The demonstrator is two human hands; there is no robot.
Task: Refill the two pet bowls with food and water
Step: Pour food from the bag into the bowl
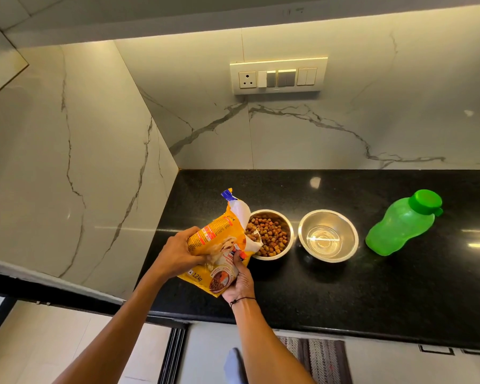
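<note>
Black granite counter (pixel 344 300) ran along marble-veined wall; switch panel (pixel 279 76) above. Yellow dog-food bag (pixel 219 245) was tipped, mouth over left steel bowl (pixel 286 220), presumably to pour; kibble (pixel 269 236) nearly filled it. Left hand (pixel 178 254) gripped the bag's upper side, right hand (pixel 237 281) cupped its base. Right bowl (pixel 328 235) held shallow water; green bottle (pixel 402 223), capped, stood farther right.

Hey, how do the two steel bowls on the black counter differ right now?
The left round steel bowl is heaped with brown kibble; the right round steel bowl holds only a shallow pool of clear water. The yellow pet-food bag, held by the left hand and right hand, overlaps the left bowl's rim; nothing touches the right bowl. Both look alike in shape and size.
</note>
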